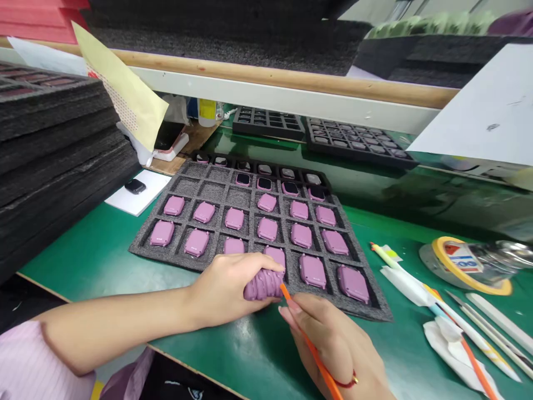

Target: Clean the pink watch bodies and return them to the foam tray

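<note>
Foam stack (54, 166) at far left, small black device (135, 186) on white paper (156, 191) beside it. Left hand (222, 291) is clamped round a pink case (263, 284) at lower center, over the near edge of a gray foam tray (144, 250) holding rows of matching cases. Right hand (333, 344) pinches an orange stick (312, 339), its tip at the case. Case looks light, stiff and smooth, so probably slips easily; best gripped by its long sides. Tape roll (470, 266) at right, white sticks (495, 328) and wipes (452, 344) at lower right, on a green mat (400, 219).
</note>
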`<action>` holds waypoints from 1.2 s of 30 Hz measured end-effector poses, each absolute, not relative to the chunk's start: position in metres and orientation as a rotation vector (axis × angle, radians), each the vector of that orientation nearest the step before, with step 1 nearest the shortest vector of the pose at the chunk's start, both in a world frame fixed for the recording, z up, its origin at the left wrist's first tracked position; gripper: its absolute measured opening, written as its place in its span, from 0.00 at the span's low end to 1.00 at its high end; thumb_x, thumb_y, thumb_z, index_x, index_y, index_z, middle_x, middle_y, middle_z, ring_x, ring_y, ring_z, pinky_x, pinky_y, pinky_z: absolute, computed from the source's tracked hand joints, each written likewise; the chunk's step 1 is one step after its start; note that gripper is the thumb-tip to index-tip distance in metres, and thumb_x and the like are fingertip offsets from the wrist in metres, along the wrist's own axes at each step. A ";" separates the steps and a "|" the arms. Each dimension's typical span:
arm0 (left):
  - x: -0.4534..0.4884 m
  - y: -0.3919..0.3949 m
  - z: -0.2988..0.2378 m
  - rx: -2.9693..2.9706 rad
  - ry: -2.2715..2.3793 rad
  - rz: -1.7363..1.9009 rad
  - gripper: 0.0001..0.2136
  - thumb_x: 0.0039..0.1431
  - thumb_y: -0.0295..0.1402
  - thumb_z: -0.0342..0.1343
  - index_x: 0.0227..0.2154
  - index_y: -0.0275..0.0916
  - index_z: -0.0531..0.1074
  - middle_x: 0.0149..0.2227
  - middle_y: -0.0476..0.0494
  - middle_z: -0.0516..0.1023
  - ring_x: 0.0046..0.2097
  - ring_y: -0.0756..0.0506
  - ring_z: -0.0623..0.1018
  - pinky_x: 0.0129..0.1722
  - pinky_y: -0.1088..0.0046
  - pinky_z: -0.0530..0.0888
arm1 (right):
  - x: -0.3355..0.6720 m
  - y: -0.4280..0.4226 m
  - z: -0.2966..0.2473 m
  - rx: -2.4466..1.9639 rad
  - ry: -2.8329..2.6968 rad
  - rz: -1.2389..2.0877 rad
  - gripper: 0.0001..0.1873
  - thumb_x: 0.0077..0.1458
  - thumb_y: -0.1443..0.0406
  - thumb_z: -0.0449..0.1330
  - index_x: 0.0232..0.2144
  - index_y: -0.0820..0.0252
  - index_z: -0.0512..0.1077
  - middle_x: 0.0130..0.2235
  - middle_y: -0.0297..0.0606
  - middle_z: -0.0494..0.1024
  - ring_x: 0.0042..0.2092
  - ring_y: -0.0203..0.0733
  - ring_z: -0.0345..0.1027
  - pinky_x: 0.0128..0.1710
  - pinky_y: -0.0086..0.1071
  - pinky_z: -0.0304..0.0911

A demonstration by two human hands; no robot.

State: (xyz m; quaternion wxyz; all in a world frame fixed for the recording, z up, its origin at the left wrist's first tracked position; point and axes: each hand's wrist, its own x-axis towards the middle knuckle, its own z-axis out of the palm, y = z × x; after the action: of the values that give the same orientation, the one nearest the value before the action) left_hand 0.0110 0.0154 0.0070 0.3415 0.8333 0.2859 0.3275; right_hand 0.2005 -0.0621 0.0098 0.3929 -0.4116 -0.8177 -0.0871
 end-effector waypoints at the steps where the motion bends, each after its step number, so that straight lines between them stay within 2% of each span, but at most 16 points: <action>1: 0.012 0.015 0.007 2.166 0.748 0.851 0.16 0.57 0.33 0.65 0.48 0.42 0.73 0.48 0.47 0.84 0.49 0.44 0.84 0.50 0.71 0.79 | 0.199 -0.062 0.010 -1.049 -2.087 -0.240 0.09 0.64 0.76 0.53 0.41 0.60 0.69 0.33 0.40 0.81 0.31 0.38 0.76 0.29 0.27 0.72; 10: 0.012 0.014 0.008 2.144 0.778 0.838 0.16 0.55 0.31 0.66 0.47 0.43 0.73 0.46 0.49 0.84 0.47 0.45 0.84 0.48 0.71 0.79 | 0.191 -0.062 0.013 -1.037 -2.091 -0.410 0.10 0.62 0.78 0.55 0.37 0.60 0.66 0.31 0.42 0.79 0.29 0.39 0.69 0.26 0.31 0.68; 15: 0.013 0.015 0.007 2.144 0.778 0.842 0.16 0.57 0.32 0.65 0.47 0.40 0.73 0.46 0.46 0.84 0.47 0.44 0.84 0.48 0.69 0.79 | 0.190 -0.061 0.012 -1.038 -2.104 -0.426 0.10 0.62 0.78 0.56 0.36 0.60 0.66 0.32 0.43 0.79 0.29 0.39 0.68 0.26 0.31 0.66; 18: 0.014 0.015 0.007 2.146 0.771 0.834 0.17 0.54 0.29 0.66 0.47 0.40 0.73 0.46 0.46 0.84 0.46 0.44 0.84 0.48 0.70 0.79 | 0.190 -0.061 0.012 -1.040 -2.101 -0.434 0.11 0.63 0.79 0.55 0.35 0.59 0.66 0.32 0.43 0.79 0.30 0.39 0.68 0.27 0.32 0.66; 22: 0.014 0.014 0.007 2.150 0.771 0.846 0.16 0.56 0.31 0.66 0.47 0.40 0.74 0.46 0.46 0.84 0.46 0.44 0.84 0.48 0.71 0.79 | 0.191 -0.062 0.010 -1.045 -2.110 -0.429 0.11 0.63 0.78 0.55 0.35 0.59 0.66 0.33 0.42 0.79 0.31 0.38 0.69 0.26 0.31 0.66; 28: 0.014 0.013 0.008 2.139 0.778 0.837 0.17 0.54 0.28 0.67 0.47 0.39 0.74 0.46 0.47 0.85 0.46 0.45 0.84 0.48 0.72 0.79 | 0.190 -0.062 0.010 -1.006 -2.107 -0.431 0.11 0.61 0.80 0.56 0.34 0.60 0.66 0.32 0.45 0.79 0.30 0.40 0.69 0.26 0.32 0.66; 31: 0.014 0.014 0.008 2.117 0.778 0.858 0.16 0.55 0.30 0.67 0.46 0.39 0.74 0.45 0.47 0.85 0.45 0.45 0.84 0.47 0.73 0.79 | 0.191 -0.059 0.008 -1.009 -2.088 -0.347 0.11 0.63 0.79 0.55 0.36 0.59 0.67 0.32 0.42 0.79 0.29 0.38 0.70 0.26 0.31 0.68; 36: 0.012 0.015 0.008 2.055 0.802 0.869 0.16 0.55 0.32 0.68 0.45 0.40 0.75 0.45 0.48 0.85 0.45 0.46 0.85 0.47 0.74 0.79 | 0.200 -0.054 0.007 -1.004 -1.768 0.088 0.07 0.64 0.73 0.57 0.40 0.56 0.68 0.31 0.37 0.78 0.30 0.38 0.76 0.27 0.30 0.74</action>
State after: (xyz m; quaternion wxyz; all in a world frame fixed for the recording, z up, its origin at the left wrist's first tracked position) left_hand 0.0121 0.0145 0.0081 0.3759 0.8032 0.3134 0.3396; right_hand 0.1997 -0.0544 0.0074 0.5257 -0.4197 -0.7390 0.0370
